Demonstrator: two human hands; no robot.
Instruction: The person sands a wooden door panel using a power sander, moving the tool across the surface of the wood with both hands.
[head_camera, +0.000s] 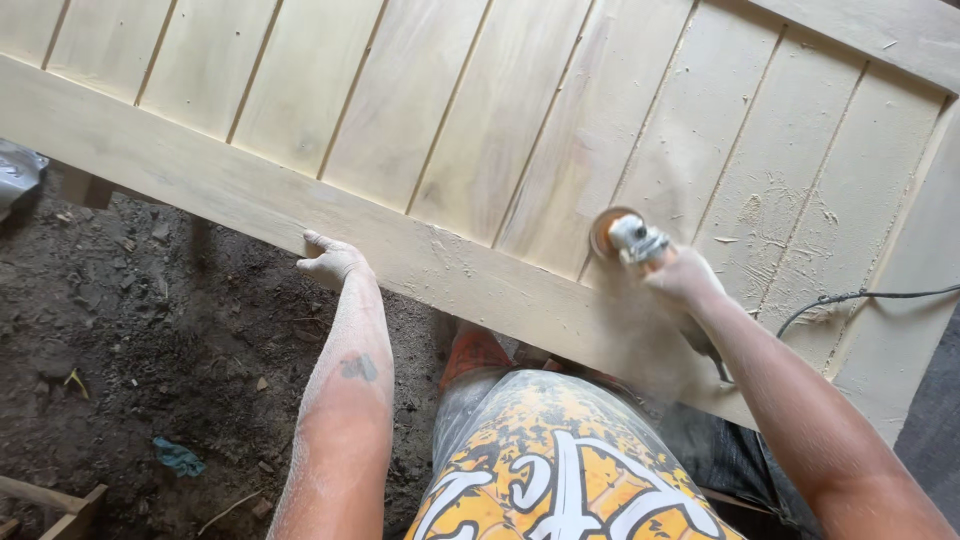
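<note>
A large pale wooden door panel (480, 130) of vertical boards lies flat in front of me, with a wide frame rail (200, 175) along its near side. My left hand (330, 262), white with dust, grips the near edge of that rail. My right hand (685, 275) holds an angle grinder (625, 237) whose round sanding disc presses on the boards just above the rail. A haze of fine dust hangs around the disc. The grinder's black cable (850, 297) trails off to the right across the panel.
Dark dirt floor (130, 340) lies below the panel on the left, with small debris and a blue-green scrap (178, 457). Wooden pieces (50, 500) sit at the bottom left corner. My dusty yellow patterned shorts (560, 460) fill the bottom centre.
</note>
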